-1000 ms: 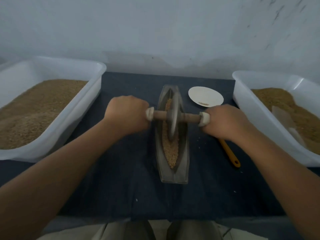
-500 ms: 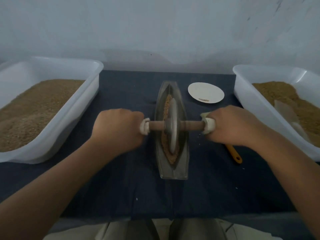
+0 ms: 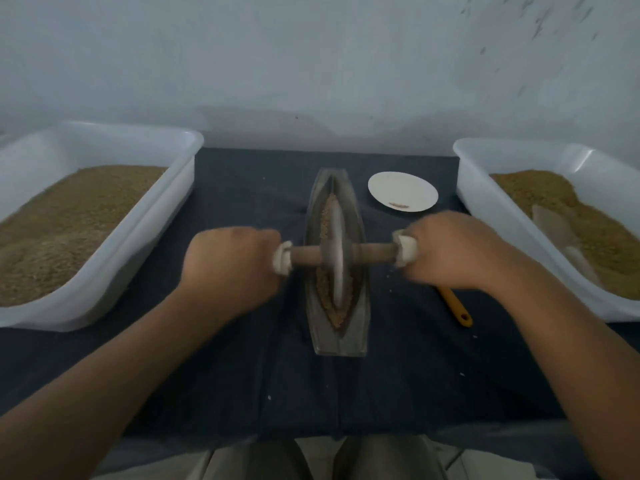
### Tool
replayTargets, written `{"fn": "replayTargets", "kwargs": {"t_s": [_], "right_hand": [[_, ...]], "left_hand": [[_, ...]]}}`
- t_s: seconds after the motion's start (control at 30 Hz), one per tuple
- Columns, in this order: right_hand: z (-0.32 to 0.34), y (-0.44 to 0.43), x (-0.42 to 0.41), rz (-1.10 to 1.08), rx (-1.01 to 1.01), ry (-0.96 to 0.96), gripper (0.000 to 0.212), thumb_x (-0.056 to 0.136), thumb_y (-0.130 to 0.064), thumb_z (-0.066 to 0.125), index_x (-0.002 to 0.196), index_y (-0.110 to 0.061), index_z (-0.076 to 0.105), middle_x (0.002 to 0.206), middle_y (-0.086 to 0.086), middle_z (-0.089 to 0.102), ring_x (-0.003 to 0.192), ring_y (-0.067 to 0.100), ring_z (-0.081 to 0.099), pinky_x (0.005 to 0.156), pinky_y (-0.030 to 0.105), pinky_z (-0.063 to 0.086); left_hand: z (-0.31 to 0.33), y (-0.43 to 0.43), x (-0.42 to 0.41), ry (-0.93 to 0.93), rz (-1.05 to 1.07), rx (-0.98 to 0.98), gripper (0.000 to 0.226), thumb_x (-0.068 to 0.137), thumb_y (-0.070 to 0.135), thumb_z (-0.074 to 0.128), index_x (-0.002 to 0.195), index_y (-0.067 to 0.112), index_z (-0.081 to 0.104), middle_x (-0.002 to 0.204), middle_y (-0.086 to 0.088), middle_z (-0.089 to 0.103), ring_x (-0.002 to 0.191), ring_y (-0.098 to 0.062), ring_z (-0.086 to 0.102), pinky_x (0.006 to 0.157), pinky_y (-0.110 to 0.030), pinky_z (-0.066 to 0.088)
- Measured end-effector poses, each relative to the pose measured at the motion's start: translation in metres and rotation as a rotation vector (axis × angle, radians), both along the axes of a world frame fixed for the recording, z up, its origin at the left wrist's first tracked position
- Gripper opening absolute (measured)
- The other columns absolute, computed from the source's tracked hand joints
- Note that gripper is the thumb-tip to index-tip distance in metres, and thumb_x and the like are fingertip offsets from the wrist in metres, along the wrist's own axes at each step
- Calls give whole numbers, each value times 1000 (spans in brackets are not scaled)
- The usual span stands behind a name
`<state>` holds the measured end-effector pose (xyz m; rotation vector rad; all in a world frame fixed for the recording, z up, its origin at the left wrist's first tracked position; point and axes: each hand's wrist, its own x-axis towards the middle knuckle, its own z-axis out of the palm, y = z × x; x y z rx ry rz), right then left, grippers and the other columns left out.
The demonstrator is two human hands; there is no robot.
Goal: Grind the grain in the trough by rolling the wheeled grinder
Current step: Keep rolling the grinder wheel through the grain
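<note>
Grain (image 3: 329, 301) in trough (image 3: 360, 317): looks partly crushed, coarse bits visible; judged mid-task, more passes req'd. Grinder wheel (image 3: 336, 258) sits mid-trough. L hand (image 3: 232, 268) & R hand (image 3: 446, 251) each grip an axle (image 3: 374, 252) end.

Both hands (image 3: 232, 268) (image 3: 446, 251) grip grinder (image 3: 335, 254) in trough (image 3: 360, 306).

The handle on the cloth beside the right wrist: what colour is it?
The handle is orange-yellow; the head view shows it best.
</note>
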<state>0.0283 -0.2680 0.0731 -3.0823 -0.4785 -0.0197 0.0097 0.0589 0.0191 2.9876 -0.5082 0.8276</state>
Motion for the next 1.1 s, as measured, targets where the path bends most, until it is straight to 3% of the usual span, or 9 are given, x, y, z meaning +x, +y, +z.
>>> {"fn": "replayTargets", "kwargs": {"t_s": [0.07,0.17,0.3,0.5,0.57,0.7,0.8,0.97,1.1], "right_hand": [[-2,-3,-13,5,51,61,45,54,-73,36,63,-34,58,72,-39,59,56,1,53,50,30,39],[-15,3,11,-86,-5,37,39,63,-67,44,65,-32,59,62,-14,61,60,7,56,53,32,44],[-23,16,61,-185,22,-198,35,85,-54,46,78,-23,61,81,-3,67,75,24,61,71,40,56],[-22,6,45,-155,-24,-119,28,83,-54,57,69,-30,59,70,-9,62,62,13,56,58,33,51],[-25,-2,12,-39,-17,-257,30,73,-62,51,61,-34,52,53,-14,52,50,5,49,46,28,45],[-21,-6,-19,92,46,-371,26,67,-64,47,57,-40,42,45,-18,39,42,-3,38,39,24,40],[-25,4,7,-36,-18,-314,34,74,-64,46,63,-32,52,55,-13,50,51,6,47,47,26,38],[-9,26,58,-118,62,-325,32,84,-32,64,61,-22,44,59,-5,48,56,23,51,53,32,41],[-4,20,35,-111,-2,-213,28,86,-40,58,65,-23,51,64,-6,54,61,20,54,61,39,55]], "left_hand": [[2,5,-8,-21,-1,56,55,77,45,72,62,34,21,48,14,27,37,-7,26,48,-16,17],[8,-7,24,31,63,144,47,82,45,67,60,30,27,53,12,34,42,-13,34,50,-22,24],[28,-25,96,147,151,82,35,91,46,53,65,25,44,68,7,52,63,-27,54,61,-33,40],[23,-22,59,115,132,71,36,92,47,47,64,27,39,62,9,39,59,-24,51,58,-30,36],[10,-12,23,75,83,64,35,89,51,44,63,30,34,58,11,37,50,-17,42,52,-27,29],[-2,2,-12,4,50,33,40,82,45,67,61,31,37,50,13,29,39,-6,25,49,-18,14],[0,-9,23,13,87,48,41,90,46,56,60,27,37,53,10,37,42,-14,37,49,-21,21],[27,-25,95,154,155,-10,33,91,42,51,64,25,42,76,1,64,74,-31,68,63,-33,42],[13,-17,59,126,113,-20,39,91,44,52,61,26,37,62,9,45,63,-28,63,57,-30,38]]}}
